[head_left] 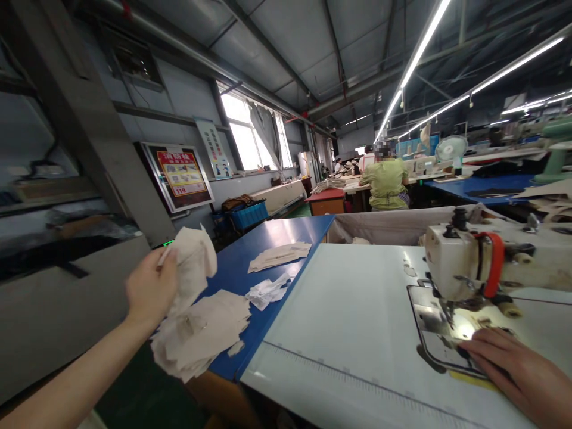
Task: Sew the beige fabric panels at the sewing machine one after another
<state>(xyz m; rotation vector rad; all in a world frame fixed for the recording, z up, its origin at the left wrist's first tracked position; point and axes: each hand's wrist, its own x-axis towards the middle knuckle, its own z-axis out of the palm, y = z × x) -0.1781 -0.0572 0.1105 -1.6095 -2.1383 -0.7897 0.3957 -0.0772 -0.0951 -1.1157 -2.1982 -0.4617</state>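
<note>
Head-worn view, facing forward and down, close behind the left hand [149, 292] gripping cloth [194, 265], sewing machine [465, 268] right of that grip

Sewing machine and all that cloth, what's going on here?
A person is at a white sewing machine. Their left hand holds up a pale cloth piece above a pile of similar pieces on the blue table. Their right hand rests flat on the machine's metal plate. Farther back, another person in green sits facing away.
</note>
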